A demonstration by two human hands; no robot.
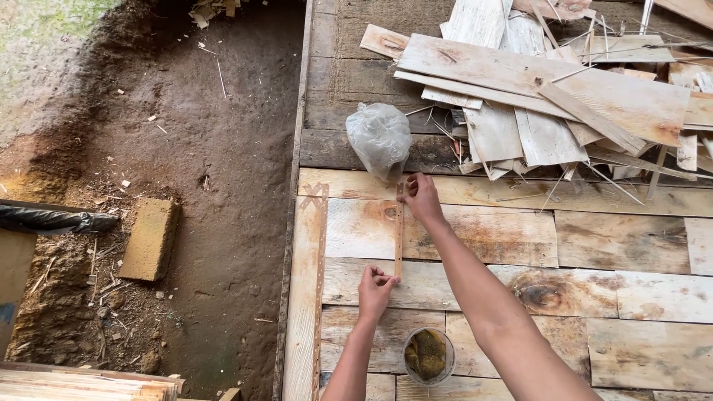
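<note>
Rough, matt wooden strip (pixel 399 232) on weathered planks (pixel 624 241); crinkled glossy plastic bag (pixel 379 136).

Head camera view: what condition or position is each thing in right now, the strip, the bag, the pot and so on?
Thin wooden strip: flat on the boards, held at both ends.
Right hand: pressing the strip's far end.
Left hand: pinching the strip's near end.
Plastic bag: bunched shut, sitting on the platform.
Round container: open, with brownish contents.
Scrap planks: piled loosely, overlapping.
Block: lying on the dirt.
</note>
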